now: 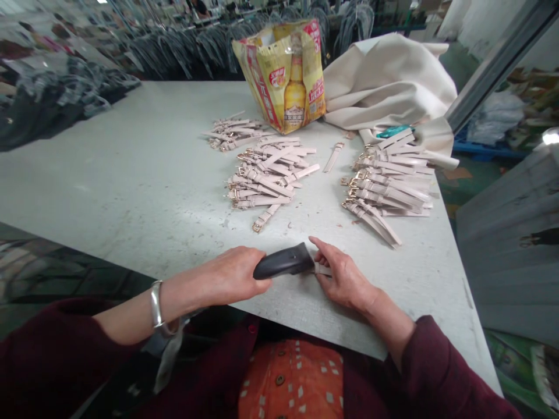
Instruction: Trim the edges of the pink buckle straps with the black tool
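Observation:
My left hand (238, 270) is wrapped round a black, stapler-like hand tool (283, 263), held low over the front edge of the table. My right hand (343, 273) pinches a short pale pink strap (322, 269), whose end meets the right end of the tool. Fingers and tool hide most of that strap. Beyond my hands lies a loose heap of pale straps with gold buckles (271, 174). To the right, another pile of buckled straps (388, 186) lies with its buckles mostly facing left. A single strap (334, 157) rests between the two piles.
A yellow beer-printed bag (283, 81) stands at the back of the pale table (131, 174). Beside it sits a bunched cream sheet of material (388, 75), with a small teal item (394, 131) near it. Dark bundles (56, 99) lie at the far left.

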### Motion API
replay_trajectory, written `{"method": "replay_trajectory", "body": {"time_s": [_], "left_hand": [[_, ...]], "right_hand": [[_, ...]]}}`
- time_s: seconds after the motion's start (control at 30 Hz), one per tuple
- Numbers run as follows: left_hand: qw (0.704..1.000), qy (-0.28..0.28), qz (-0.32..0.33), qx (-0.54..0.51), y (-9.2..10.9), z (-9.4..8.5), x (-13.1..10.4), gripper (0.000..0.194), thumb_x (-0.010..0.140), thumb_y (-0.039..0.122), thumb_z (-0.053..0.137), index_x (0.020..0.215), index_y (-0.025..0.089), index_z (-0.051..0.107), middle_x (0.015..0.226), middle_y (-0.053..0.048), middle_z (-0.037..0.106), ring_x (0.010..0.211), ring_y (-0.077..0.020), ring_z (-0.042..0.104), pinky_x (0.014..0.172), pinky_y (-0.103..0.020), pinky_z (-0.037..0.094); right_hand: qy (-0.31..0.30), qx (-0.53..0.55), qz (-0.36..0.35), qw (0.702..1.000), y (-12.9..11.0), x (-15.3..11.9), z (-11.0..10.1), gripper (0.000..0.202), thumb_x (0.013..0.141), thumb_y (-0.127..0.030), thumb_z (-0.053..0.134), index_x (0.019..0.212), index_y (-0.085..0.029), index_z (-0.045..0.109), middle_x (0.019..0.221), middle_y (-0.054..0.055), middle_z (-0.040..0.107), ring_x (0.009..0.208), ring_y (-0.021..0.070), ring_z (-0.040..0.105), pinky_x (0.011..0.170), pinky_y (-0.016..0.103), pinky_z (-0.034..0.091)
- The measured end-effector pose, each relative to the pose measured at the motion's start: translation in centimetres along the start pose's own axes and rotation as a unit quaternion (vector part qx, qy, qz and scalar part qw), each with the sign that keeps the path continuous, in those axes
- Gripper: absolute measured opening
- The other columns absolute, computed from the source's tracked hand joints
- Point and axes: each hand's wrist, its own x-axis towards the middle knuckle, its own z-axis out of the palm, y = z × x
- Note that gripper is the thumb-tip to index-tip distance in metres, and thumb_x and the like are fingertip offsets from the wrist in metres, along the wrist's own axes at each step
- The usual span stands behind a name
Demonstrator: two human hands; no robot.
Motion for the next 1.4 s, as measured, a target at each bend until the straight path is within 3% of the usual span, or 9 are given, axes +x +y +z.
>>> {"method": "replay_trajectory", "body": {"time_s": [0.17, 0.33, 0.47, 0.67, 0.83, 0.97, 1.1, 1.23, 1.4], "left_hand": [[1.000, 0.013, -0.002, 0.016, -1.3, -0.6, -0.5, 0.019, 0.083, 0.037, 0.061, 0.087, 0.021, 0.072, 0.084, -0.007, 0.079, 0.077, -0.0243, 0.073, 0.067, -0.031, 0.047], [0.994, -0.037, 0.009, 0.098, 0.3, -2.1, -0.9, 0.020, 0.084, 0.034, 0.060, 0.092, 0.021, 0.073, 0.090, -0.010, 0.079, 0.082, -0.0275, 0.074, 0.070, -0.034, 0.047], [0.992, -0.029, 0.020, 0.120, 1.6, -2.4, -0.2, 0.022, 0.084, 0.036, 0.061, 0.093, 0.021, 0.074, 0.088, -0.011, 0.078, 0.080, -0.0281, 0.072, 0.068, -0.035, 0.047], [0.999, -0.017, 0.030, 0.003, 0.4, -1.7, 1.1, 0.017, 0.080, 0.035, 0.060, 0.081, 0.021, 0.070, 0.074, -0.004, 0.074, 0.068, -0.0209, 0.068, 0.060, -0.029, 0.043], [0.999, -0.004, 0.009, -0.040, -1.5, -1.6, 0.4, 0.020, 0.082, 0.038, 0.056, 0.080, 0.021, 0.066, 0.066, -0.001, 0.070, 0.061, -0.0186, 0.066, 0.056, -0.027, 0.042], [1.000, -0.009, 0.020, 0.006, -1.8, -1.9, -0.8, 0.018, 0.080, 0.037, 0.059, 0.084, 0.022, 0.068, 0.080, -0.004, 0.077, 0.071, -0.0220, 0.071, 0.063, -0.029, 0.046], [0.997, -0.034, 0.012, 0.067, -0.3, -2.0, -1.1, 0.018, 0.082, 0.031, 0.057, 0.088, 0.022, 0.072, 0.088, -0.008, 0.079, 0.079, -0.0252, 0.073, 0.069, -0.032, 0.049], [0.999, 0.003, 0.019, 0.043, 0.7, -1.4, -0.3, 0.017, 0.082, 0.032, 0.060, 0.086, 0.021, 0.072, 0.086, -0.011, 0.079, 0.080, -0.0279, 0.073, 0.070, -0.035, 0.048], [0.997, 0.061, -0.003, -0.042, -0.1, -0.1, 0.4, 0.018, 0.083, 0.034, 0.062, 0.085, 0.020, 0.073, 0.082, -0.008, 0.080, 0.077, -0.0251, 0.073, 0.067, -0.031, 0.048]], "right_hand": [[-0.009, -0.003, 0.012, 1.000, -0.1, 0.0, 0.1, 0.087, 0.076, -0.001, 0.065, 0.159, -0.023, 0.046, 0.109, 0.007, 0.070, 0.097, 0.0245, 0.064, 0.093, 0.042, 0.056], [-0.006, 0.007, 0.012, 1.000, -0.1, -0.1, 0.1, 0.086, 0.076, 0.000, 0.065, 0.157, -0.023, 0.047, 0.106, 0.006, 0.071, 0.094, 0.0230, 0.065, 0.093, 0.041, 0.055], [-0.003, 0.015, 0.006, 1.000, -0.1, 0.0, 0.1, 0.085, 0.075, -0.001, 0.063, 0.157, -0.019, 0.046, 0.104, 0.006, 0.070, 0.093, 0.0225, 0.064, 0.092, 0.040, 0.055], [-0.014, 0.013, 0.017, 1.000, -0.3, 0.1, 0.0, 0.088, 0.074, -0.002, 0.062, 0.158, -0.020, 0.044, 0.104, 0.005, 0.069, 0.093, 0.0229, 0.064, 0.091, 0.039, 0.055], [-0.014, 0.016, 0.024, 0.999, -0.3, 0.1, 0.0, 0.088, 0.074, -0.002, 0.063, 0.158, -0.020, 0.044, 0.104, 0.005, 0.070, 0.091, 0.0223, 0.064, 0.091, 0.039, 0.054], [-0.020, 0.018, 0.025, 0.999, -0.2, 0.1, -0.1, 0.086, 0.073, -0.002, 0.064, 0.156, -0.019, 0.048, 0.106, 0.006, 0.070, 0.092, 0.0218, 0.065, 0.092, 0.039, 0.054], [-0.019, 0.012, 0.026, 0.999, -0.3, 0.1, 0.0, 0.085, 0.071, -0.002, 0.064, 0.154, -0.016, 0.051, 0.106, 0.007, 0.071, 0.092, 0.0222, 0.065, 0.093, 0.039, 0.055], [-0.012, 0.015, 0.035, 0.999, -0.5, 0.1, 0.0, 0.079, 0.072, -0.004, 0.063, 0.150, -0.016, 0.054, 0.104, 0.007, 0.071, 0.091, 0.0221, 0.064, 0.092, 0.039, 0.055], [-0.015, 0.010, 0.039, 0.999, -0.4, 0.3, 0.0, 0.084, 0.070, -0.003, 0.062, 0.151, -0.019, 0.052, 0.102, 0.005, 0.071, 0.092, 0.0223, 0.064, 0.091, 0.039, 0.055]]}}
